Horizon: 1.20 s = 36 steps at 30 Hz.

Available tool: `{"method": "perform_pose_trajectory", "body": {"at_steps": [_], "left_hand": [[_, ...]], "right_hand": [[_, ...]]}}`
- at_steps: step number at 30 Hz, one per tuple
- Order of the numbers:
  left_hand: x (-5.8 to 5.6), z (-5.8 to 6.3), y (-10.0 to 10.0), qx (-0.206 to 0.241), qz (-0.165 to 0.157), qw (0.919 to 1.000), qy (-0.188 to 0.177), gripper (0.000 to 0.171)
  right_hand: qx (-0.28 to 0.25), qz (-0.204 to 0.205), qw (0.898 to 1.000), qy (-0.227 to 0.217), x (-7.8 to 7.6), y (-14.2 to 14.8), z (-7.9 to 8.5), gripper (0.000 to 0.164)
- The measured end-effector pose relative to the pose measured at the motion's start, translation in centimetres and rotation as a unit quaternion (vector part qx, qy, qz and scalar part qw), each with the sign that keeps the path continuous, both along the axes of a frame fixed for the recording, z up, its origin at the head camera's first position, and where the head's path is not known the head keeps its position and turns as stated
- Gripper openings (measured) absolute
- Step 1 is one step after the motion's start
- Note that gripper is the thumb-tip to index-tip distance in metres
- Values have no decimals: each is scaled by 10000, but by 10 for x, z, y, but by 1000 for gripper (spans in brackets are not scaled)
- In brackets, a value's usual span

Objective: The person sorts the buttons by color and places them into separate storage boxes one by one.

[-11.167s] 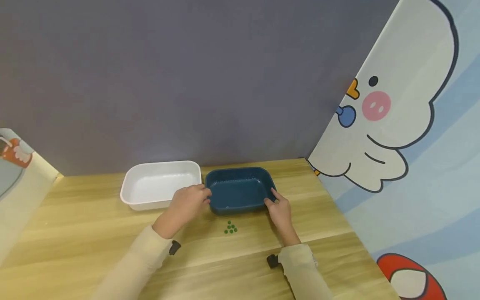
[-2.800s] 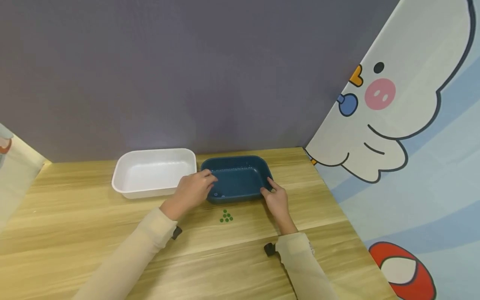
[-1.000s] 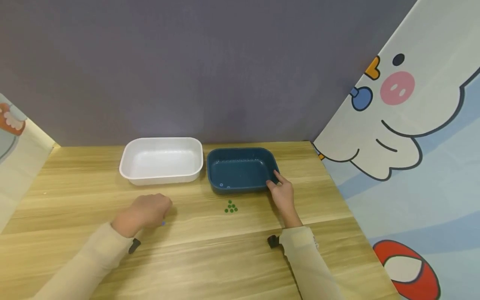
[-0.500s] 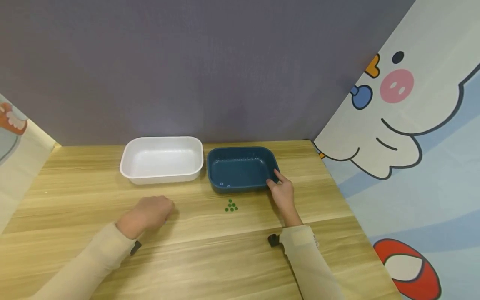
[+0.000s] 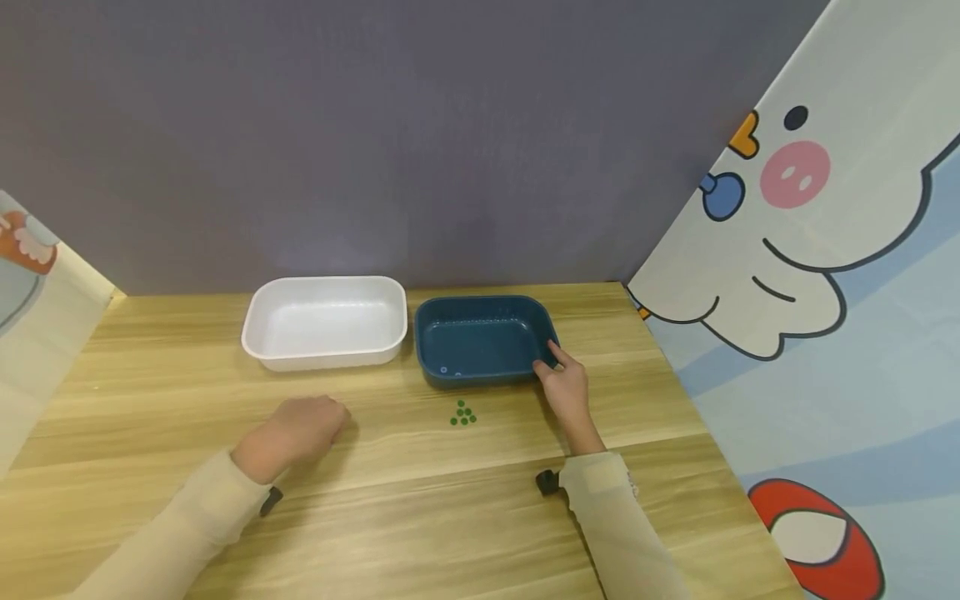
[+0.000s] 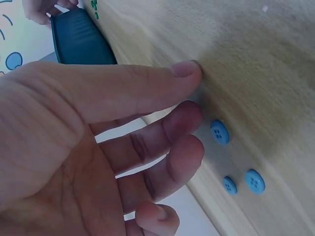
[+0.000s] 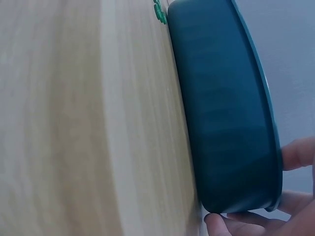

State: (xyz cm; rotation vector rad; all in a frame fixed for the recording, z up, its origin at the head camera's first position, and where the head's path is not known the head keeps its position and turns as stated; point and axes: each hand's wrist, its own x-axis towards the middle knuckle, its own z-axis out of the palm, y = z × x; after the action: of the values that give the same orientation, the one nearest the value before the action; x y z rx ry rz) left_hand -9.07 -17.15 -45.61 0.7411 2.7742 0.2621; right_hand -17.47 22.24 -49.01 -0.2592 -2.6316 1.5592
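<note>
My left hand is low over the wooden table, in front of the white tray. In the left wrist view its thumb tip meets the table and the other fingers curl, with the index finger hidden behind the thumb. I cannot tell whether anything is pinched there. Beside these fingertips lie three blue buttons, flat on the wood. My right hand grips the front right corner of a dark teal tray. Two small bluish buttons show inside that tray, near its front left.
Several green buttons form a small triangle on the table, just in front of the teal tray. Both trays stand side by side near a grey partition. A wall with cartoon figures runs along the right.
My left hand was at the teal tray's left end, then came down leftward to the table, where it stays. A second small button shows inside the tray. My right hand keeps its grip.
</note>
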Motion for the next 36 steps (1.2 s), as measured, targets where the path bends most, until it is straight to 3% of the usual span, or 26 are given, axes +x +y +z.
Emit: {"method": "perform_pose_trajectory", "body": {"at_steps": [7, 14, 25, 29, 36], "left_hand": [[3, 1, 3, -84, -3, 9999, -74, 36], [5, 3, 4, -102, -99, 9998, 161, 37], [3, 1, 6, -106, -154, 9997, 175, 34], [-1, 0, 7, 99, -152, 9997, 189, 35], [-18, 1, 19, 482, -258, 9964, 649, 37]], "right_hand": [[-71, 25, 10000, 22, -1, 0, -1, 59], [-51, 81, 10000, 23, 1, 1, 1, 58], [38, 52, 10000, 55, 1, 1, 1, 58], [42, 39, 10000, 52, 0, 1, 0, 59], [-19, 36, 10000, 71, 1, 1, 0, 59]]}}
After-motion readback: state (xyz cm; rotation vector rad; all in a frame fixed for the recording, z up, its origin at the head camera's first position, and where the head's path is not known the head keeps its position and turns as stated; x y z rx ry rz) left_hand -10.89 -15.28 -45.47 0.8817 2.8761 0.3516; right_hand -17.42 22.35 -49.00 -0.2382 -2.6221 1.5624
